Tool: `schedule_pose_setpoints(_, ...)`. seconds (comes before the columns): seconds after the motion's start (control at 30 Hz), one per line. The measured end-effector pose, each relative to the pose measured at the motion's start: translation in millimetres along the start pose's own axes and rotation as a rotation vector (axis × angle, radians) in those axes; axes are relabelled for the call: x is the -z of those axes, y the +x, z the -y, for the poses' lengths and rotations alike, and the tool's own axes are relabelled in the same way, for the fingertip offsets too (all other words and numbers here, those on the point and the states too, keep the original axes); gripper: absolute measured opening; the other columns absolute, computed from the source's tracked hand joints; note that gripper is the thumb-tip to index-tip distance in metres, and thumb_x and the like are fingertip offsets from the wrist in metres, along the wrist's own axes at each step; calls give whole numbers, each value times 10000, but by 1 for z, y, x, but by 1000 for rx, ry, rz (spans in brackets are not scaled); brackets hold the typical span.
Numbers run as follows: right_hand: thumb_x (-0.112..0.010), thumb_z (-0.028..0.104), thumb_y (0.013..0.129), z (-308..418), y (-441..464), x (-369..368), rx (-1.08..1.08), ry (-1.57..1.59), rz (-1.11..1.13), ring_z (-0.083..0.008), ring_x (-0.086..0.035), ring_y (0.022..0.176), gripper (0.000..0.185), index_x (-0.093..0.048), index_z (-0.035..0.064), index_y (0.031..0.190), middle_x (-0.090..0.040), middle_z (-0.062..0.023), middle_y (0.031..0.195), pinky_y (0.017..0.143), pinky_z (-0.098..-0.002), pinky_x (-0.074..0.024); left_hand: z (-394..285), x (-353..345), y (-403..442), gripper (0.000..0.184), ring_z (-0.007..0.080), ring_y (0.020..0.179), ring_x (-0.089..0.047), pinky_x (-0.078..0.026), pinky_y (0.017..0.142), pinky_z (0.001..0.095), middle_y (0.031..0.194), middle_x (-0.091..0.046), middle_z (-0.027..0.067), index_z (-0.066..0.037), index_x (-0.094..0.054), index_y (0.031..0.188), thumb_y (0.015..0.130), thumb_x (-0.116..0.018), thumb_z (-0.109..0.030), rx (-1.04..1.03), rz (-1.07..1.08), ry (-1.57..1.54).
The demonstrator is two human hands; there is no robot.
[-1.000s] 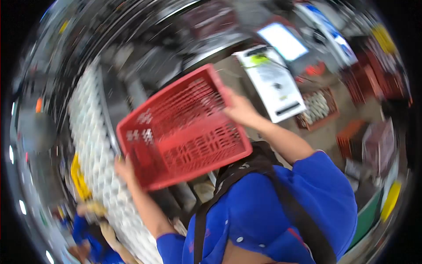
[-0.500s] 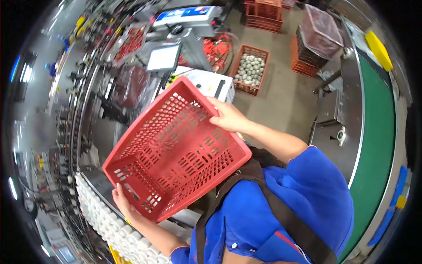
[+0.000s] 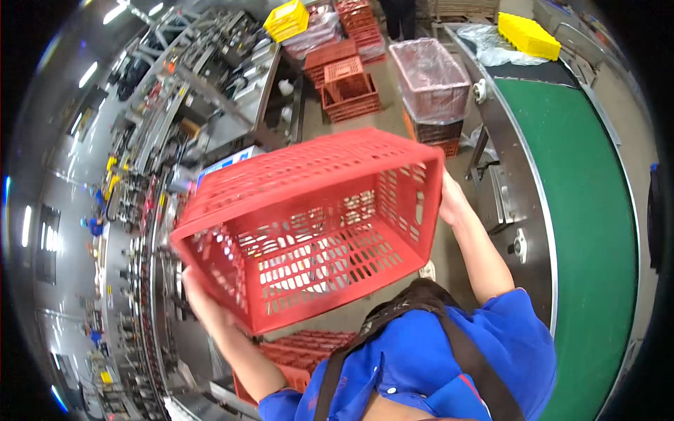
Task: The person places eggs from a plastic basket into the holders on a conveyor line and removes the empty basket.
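A red plastic crate [image 3: 316,168] with slotted walls and floor is held up in front of my chest, tipped so its open side faces me. My left hand [image 3: 203,295], blurred, grips its left end, with the fingers partly hidden by the crate. At the right end, my right hand [image 3: 453,200] holds the crate's outer wall; its fingertips are out of sight behind it. Below the held crate, close to my body, are more red crates [image 3: 309,351].
A green conveyor belt [image 3: 562,175] runs along my right, with a yellow crate [image 3: 530,36] at its far end. Ahead stand stacked red crates [image 3: 347,88] and a plastic-lined crate [image 3: 432,77]. Machinery [image 3: 144,281] lines the left. A person's dark-clad legs [image 3: 400,17] show at the back.
The view has swung, bringing the conveyor and the far stacks more into sight. Both hands have kept the crate and tilted it, so its outer side now shows on top.
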State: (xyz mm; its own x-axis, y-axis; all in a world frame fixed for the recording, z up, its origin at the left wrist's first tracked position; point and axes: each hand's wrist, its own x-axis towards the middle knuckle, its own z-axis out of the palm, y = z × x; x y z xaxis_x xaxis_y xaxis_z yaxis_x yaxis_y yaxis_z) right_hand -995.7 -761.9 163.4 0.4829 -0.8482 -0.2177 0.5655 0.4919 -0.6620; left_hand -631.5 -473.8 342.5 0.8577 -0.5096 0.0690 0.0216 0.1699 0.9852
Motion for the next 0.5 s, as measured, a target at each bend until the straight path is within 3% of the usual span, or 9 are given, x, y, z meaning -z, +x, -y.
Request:
schedule_pose_setpoints(0.03,-431,532,1010,6,14,22,-4,52,-120,-190,-519,1250,558,-509,140,1399,-547,-41,1391,1020,-459,-437,16,-47,12,385,97,675,-567,-462,611,238,829,-629,-9,-124,-605,1076,986,-524,-490,-10,-29,25)
schedule_pose_setpoints(0.17,-456,457,1001,58,45,71,30,90,-198,-194,-545,1197,426,-610,162,1268,-609,-12,1315,952,-436,-451,43,-160,57,386,49,622,-505,-384,547,219,748,-595,-33,-95,-632,936,1039,-461,-425,-71,164,151)
schedule_pose_setpoints(0.27,-445,465,1004,91,77,81,84,153,-200,-196,-541,1203,438,-611,154,1264,-606,-17,1319,977,-428,-441,34,-204,86,374,48,580,-486,-358,517,204,717,-581,-35,-82,-626,920,1043,-468,-398,-141,210,302)
schedule_pose_setpoints(0.3,-440,474,1010,102,92,79,124,162,-187,-200,-533,1220,471,-570,144,1319,-589,-17,1336,1029,-425,-415,29,-227,91,337,46,563,-477,-350,496,200,703,-569,-33,-75,-619,905,1040,-491,-357,-277,204,248)
schedule_pose_setpoints(0.33,-440,474,1010,113,108,74,125,158,-187,-200,-533,1220,471,-570,144,1319,-589,-17,1336,1029,-425,-415,27,-236,103,282,49,589,-498,-386,513,208,730,-582,-15,-52,-620,964,1029,-525,-310,-351,165,264)
schedule_pose_setpoints(0.4,-416,548,998,134,139,56,406,206,-11,-196,-538,1187,524,-546,167,1333,-584,-13,1321,929,-426,-448,21,-246,129,256,69,630,-531,-432,540,223,778,-602,14,-31,-603,1064,1020,-545,-276,-450,233,141)
schedule_pose_setpoints(0.43,-490,534,979,144,153,53,439,241,165,-205,-501,1263,570,-494,134,1386,-536,-26,1376,1037,-417,-418,17,-253,142,263,81,648,-543,-447,553,229,801,-609,28,-27,-590,1103,1017,-550,-273,-495,185,96)
schedule_pose_setpoints(0.47,-490,534,979,153,171,47,434,238,173,-205,-501,1263,570,-494,134,1386,-536,-26,1376,1037,-417,-418,15,-259,155,279,93,666,-555,-463,567,235,825,-615,42,-23,-577,1142,1014,-555,-269,-540,135,49)
schedule_pose_setpoints(0.5,-577,511,938,162,190,39,449,80,167,-196,-491,1280,636,-459,101,1410,-518,-36,1399,1062,-410,-400,14,-262,169,294,103,689,-568,-478,584,239,833,-619,49,-27,-577,1128,1010,-563,-295,-556,135,-13)
